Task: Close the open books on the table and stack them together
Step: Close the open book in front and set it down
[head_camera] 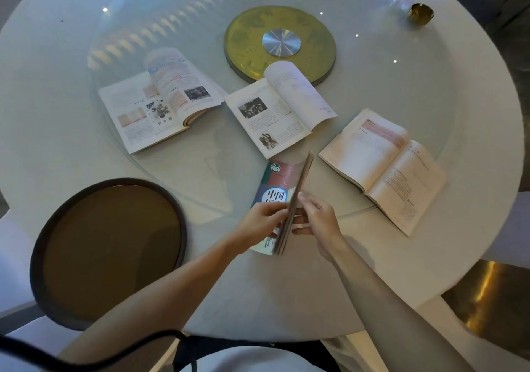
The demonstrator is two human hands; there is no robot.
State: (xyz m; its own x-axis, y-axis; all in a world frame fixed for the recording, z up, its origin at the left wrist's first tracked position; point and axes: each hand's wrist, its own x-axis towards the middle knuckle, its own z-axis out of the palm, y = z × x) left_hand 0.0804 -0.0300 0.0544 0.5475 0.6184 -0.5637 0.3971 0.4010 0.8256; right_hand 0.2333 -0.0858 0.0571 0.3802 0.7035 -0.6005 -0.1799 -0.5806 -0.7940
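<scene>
Both hands, left hand (262, 219) and right hand (317, 222), pinch the teal-covered book (275, 182) half-folded (pages upright between them), likely to shut it; three open books (289, 108) lie beyond the grip.

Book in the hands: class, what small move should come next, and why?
Probably fold the raised pages down onto the cover and press the book shut. The left hand and right hand hold it half closed; three other books, such as the nearest, lie open.

We are sitting in a dining room.
We are facing a round white table (430, 285) carrying a glass turntable (372, 90) on a brass hub (249, 39).
</scene>
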